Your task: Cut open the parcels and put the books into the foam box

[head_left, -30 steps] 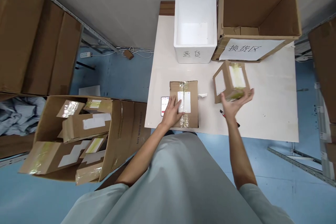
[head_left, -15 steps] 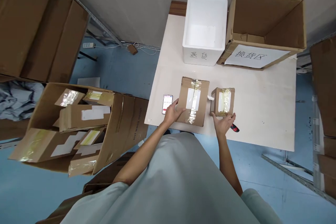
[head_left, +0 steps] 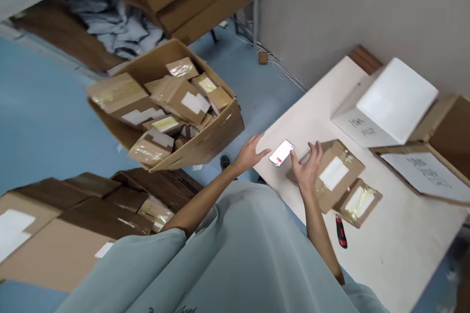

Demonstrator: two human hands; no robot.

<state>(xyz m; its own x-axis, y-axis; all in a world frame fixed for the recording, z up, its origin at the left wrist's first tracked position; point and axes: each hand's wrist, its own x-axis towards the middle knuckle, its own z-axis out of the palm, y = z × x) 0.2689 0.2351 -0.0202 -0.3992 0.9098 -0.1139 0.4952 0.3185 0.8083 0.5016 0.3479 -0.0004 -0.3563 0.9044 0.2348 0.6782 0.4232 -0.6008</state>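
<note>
My left hand (head_left: 251,153), fingers spread and holding nothing, is by the table's left edge, left of a phone (head_left: 281,152) with a lit screen. My right hand (head_left: 307,166) is also open, fingers apart, just right of the phone and over the near left end of a taped cardboard box (head_left: 347,154); whether it touches the box I cannot tell. A smaller taped box (head_left: 360,204) with a white label sits against the larger one. Near it on the white table (head_left: 382,244) lies a black and red utility knife (head_left: 341,232).
A white foam box (head_left: 362,124) and a big open carton (head_left: 414,166), both with handwritten characters, stand at the table's back right. Left of the table, a large carton (head_left: 220,129) is full of taped parcels. More cartons (head_left: 62,234) stack at lower left.
My view has turned left. Both hands have left the boxes: the left moved out past the table edge, and the right came across from the small box to beside the phone.
</note>
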